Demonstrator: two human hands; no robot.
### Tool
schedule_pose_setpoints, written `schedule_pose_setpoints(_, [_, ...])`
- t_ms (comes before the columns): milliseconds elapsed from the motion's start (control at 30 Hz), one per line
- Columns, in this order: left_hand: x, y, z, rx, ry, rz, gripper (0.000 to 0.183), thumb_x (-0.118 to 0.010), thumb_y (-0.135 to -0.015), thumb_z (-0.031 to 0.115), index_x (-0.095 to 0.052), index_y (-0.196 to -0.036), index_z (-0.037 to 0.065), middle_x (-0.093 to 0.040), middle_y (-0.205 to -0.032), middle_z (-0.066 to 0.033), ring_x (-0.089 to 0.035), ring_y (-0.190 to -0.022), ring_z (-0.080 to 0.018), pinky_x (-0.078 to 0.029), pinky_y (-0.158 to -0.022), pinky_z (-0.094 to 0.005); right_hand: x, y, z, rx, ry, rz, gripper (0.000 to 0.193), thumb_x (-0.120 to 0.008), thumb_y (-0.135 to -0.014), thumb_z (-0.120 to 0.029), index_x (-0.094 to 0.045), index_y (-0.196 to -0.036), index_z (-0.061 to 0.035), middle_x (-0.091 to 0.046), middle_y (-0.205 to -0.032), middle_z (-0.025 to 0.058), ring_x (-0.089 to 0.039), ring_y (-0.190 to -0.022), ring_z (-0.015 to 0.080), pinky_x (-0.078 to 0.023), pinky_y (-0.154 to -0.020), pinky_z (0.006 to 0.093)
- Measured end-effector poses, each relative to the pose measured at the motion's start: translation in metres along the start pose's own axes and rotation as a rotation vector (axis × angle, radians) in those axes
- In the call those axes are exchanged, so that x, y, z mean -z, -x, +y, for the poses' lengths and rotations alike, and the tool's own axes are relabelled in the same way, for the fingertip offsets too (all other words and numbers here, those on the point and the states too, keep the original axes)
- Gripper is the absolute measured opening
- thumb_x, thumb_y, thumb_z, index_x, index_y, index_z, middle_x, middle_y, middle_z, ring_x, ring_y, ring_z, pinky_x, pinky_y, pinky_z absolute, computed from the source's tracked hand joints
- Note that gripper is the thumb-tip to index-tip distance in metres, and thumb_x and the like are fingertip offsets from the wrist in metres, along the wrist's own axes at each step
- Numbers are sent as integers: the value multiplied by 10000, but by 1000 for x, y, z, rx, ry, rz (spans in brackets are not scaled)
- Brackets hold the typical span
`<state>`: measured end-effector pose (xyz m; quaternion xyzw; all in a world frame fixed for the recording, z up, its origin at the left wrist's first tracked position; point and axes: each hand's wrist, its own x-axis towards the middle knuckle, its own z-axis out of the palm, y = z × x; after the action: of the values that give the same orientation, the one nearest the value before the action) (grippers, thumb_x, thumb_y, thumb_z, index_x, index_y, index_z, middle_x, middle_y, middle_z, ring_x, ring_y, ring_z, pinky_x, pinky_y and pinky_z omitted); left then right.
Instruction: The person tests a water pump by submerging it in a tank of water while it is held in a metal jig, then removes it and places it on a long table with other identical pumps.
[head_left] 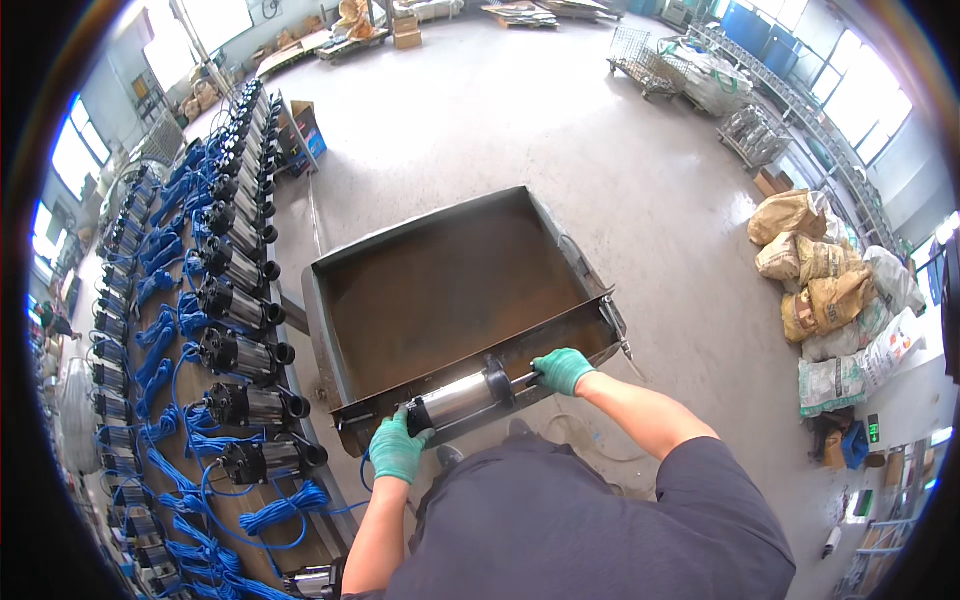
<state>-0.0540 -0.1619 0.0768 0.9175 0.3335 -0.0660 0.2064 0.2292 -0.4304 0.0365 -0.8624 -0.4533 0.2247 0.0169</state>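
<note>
The left hand (397, 447), in a green glove, is wrapped around the dark lower end of a pump (462, 397). The right hand (562, 369), also gloved, is closed on the thin shaft at the other end. The 2 hands are apart, 1 at each end, and the pump lies level between them, just above the near rim of the metal tray (450, 290).

The pump looks heavy and stiff, with a smooth steel body that may slip, so the dark end caps seem the better places to hold. Left of the tray, a long row of similar pumps (245, 300) with blue cables (160, 330) lies on a bench.
</note>
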Motion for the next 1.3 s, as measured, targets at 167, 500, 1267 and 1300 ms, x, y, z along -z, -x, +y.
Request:
schedule_pose_setpoints(167, [-4, -1, -4, 2, 1, -2, 819, -906, -758, 445, -617, -1431, 77, -703, -1235, -209, -681, -1132, -394, -545, -985, -467, 48, -4, -13, -331, -646, -537, 526, -602, -997, -563, -793, -1044, -76, -784, -884, 121, -762, -803, 226, -576, -694, 392])
schedule_pose_setpoints(500, [-11, 0, -10, -37, -30, 26, 860, -884, -763, 500, -599, -1448, 67, -697, -1165, -216, -690, -1076, -391, -555, -936, -478, 8, -2, 13, 49, -520, -228, 350, -723, -900, -395, -783, -1041, -80, -774, -924, 142, -751, -782, 252, -599, -763, 420])
schedule_pose_setpoints(1267, [-4, 1, 8, -26, 89, 39, 730, -880, -801, 389, -612, -1416, 101, -692, -1176, -238, -665, -1106, -438, -541, -943, -502, -25, -5, 41, -236, -1729, -440, 332, -659, -1031, -254, -651, -1338, -128, -721, -998, 42, -694, -799, 155, -565, -685, 313])
schedule_pose_setpoints(1300, [-2, 3, 5, -16, 60, 54, 741, -883, -799, 400, -610, -1419, 101, -699, -1160, -228, -677, -1085, -430, -548, -931, -496, -17, -1, 32, -154, -1672, -441, 442, -662, -1009, -181, -573, -1437, -116, -725, -1047, 68, -706, -823, 166, -586, -713, 321])
